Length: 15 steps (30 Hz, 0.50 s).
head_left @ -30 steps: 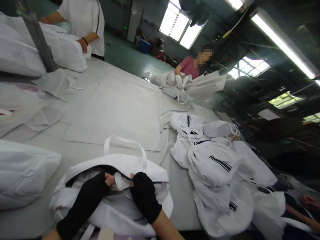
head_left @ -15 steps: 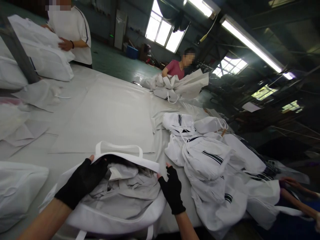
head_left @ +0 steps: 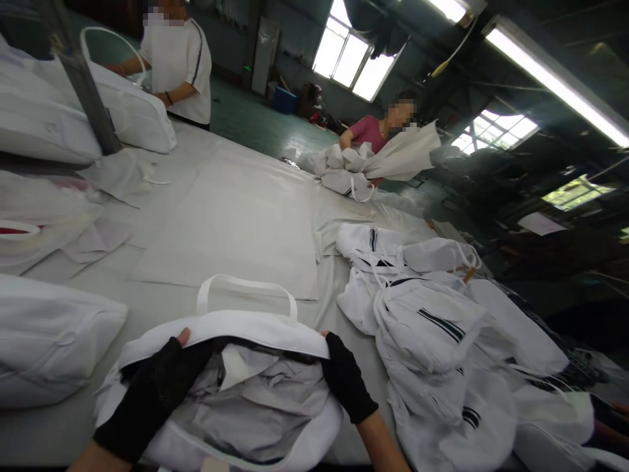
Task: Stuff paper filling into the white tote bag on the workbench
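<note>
A: Where is the white bag (head_left: pixel 275 328) lying?

B: At the bench's (head_left: pixel 236 216) near edge; the left hand (head_left: pixel 157 383) and right hand (head_left: pixel 346 380) are each clamping its far rim, spreading the mouth.

A: The risk?

B: The grey folded fabric (head_left: pixel 265 400) is bulging; it may spill out.

Dim hall; glare from windows (head_left: pixel 351 59), ceiling tube (head_left: pixel 555 82); wide-angle edge warp, slight blur.
</note>
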{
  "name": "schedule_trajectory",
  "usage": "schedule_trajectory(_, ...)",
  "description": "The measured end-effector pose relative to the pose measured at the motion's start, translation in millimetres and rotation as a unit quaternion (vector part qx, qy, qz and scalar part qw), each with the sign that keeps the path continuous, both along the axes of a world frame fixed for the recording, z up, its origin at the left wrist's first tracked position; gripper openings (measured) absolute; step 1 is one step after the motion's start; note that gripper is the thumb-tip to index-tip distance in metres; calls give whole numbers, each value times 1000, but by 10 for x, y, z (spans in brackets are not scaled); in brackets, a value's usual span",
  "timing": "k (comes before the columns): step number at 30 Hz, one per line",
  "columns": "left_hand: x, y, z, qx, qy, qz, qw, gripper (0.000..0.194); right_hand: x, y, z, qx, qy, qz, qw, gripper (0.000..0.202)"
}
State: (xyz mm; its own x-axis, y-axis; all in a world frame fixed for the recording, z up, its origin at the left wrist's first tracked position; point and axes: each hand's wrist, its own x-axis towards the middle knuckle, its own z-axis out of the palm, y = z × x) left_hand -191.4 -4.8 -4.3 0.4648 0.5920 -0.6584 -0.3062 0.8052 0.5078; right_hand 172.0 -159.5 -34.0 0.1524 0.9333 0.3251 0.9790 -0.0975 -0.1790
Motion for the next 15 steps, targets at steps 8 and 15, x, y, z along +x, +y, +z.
schedule_trajectory(8,265,-183,352,-44,-56,224,972,43,112,102,5,-44,163,-155,974,46)
schedule_trajectory(15,279,-307,377,-74,-56,267,959,55,141,294,226,-124,153,-224,954,46)
